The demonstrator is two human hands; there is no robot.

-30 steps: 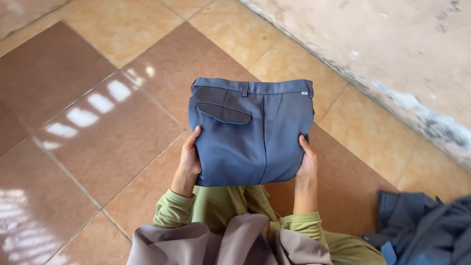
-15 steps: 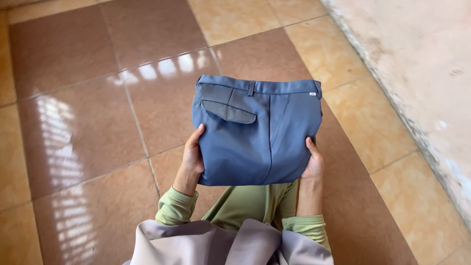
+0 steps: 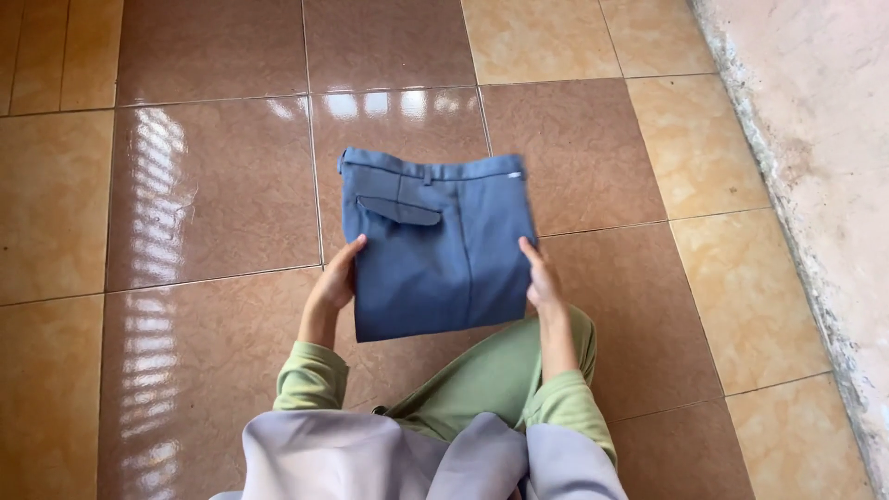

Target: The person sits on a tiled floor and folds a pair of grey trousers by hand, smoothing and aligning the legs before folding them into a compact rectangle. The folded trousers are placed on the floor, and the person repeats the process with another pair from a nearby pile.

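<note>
Trousers: blue, folded into a near-square packet, being held flat just above the floor, roughly centre of the view.
Pointing: waistband facing away from the body, toward the top of the view; folded edge lying nearest the knees.
Long axis: running from the body outward, tilting slightly so the waistband's left corner is sitting a little higher than its right.
Face up: back side showing, with a flapped pocket lying toward the left half and a seam running down the middle.
Left hand: gripping the packet's left edge near the lower corner, thumb lying on top of the cloth, fingers going under and hidden.
Right hand: gripping the right edge at about the same height, thumb on top, fingers tucked beneath the cloth.
Grip: both closing on the folded trousers, one at each side, pinching the layers together.
Arms: both reaching forward from the body, forearms slanting slightly inward, wrists nearly straight, light green sleeves ending at the wrists.
Legs: a knee in green cloth lying just below the packet's lower edge, between the two arms.
Grey cloth: draping across the bottom of the view, close to the body.
Floor: glossy brown and tan tiles, catching bright window reflections at left.
Rough pale strip: running along the right edge beside the tiles.
</note>
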